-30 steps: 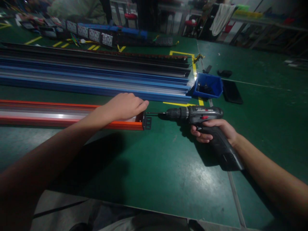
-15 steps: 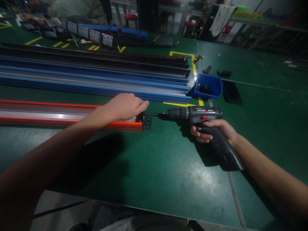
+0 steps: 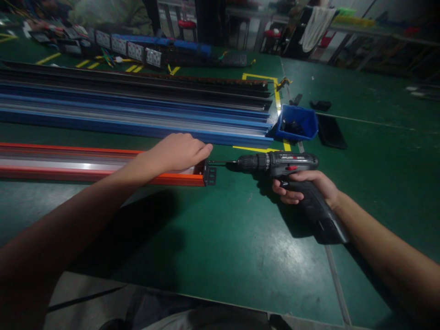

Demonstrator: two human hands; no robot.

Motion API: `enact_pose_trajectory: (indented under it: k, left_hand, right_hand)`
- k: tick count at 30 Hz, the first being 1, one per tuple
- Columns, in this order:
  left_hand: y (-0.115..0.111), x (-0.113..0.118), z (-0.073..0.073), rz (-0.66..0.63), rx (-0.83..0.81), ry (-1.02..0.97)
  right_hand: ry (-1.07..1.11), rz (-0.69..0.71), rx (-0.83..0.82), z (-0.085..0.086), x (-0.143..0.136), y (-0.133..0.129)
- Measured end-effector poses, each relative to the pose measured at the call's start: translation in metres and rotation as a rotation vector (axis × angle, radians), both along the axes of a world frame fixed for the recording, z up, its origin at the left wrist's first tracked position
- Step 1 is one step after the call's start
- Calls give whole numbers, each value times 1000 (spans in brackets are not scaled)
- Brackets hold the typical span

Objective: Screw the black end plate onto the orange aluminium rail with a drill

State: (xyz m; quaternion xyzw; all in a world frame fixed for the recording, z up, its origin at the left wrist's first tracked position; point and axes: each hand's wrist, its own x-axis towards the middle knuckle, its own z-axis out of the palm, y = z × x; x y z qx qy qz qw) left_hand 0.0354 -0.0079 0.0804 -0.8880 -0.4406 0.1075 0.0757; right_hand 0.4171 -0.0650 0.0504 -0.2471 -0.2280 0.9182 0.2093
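Note:
An orange channel profile (image 3: 85, 166) lies lengthwise on the green table (image 3: 220, 243), with a black slotted end bracket (image 3: 211, 175) at its right end. My left hand (image 3: 180, 152) is wrapped over the profile's end beside the bracket, fingers pressed together and partly hidden on the far side. My right hand (image 3: 305, 185) grips a black cordless drill (image 3: 292, 164) lying on its side, a finger at the trigger. The drill's long thin bit (image 3: 222, 162) points left and its tip meets the bracket.
Behind the orange profile lie blue profiles (image 3: 137, 117) and black profiles (image 3: 144, 85). A blue bin (image 3: 298, 123) with small dark parts stands at their right end, beside a black flat object (image 3: 332, 131). Farther back are wired modules (image 3: 129, 49) and a person's sleeve (image 3: 110, 16).

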Motion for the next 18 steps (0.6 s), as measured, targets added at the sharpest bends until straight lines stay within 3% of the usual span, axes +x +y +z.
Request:
enact_pose_trajectory:
  k: [18]
  left_hand:
    - [-1,2,1,-3,13,44]
  right_hand:
    - [16,14,23,-2,0,0]
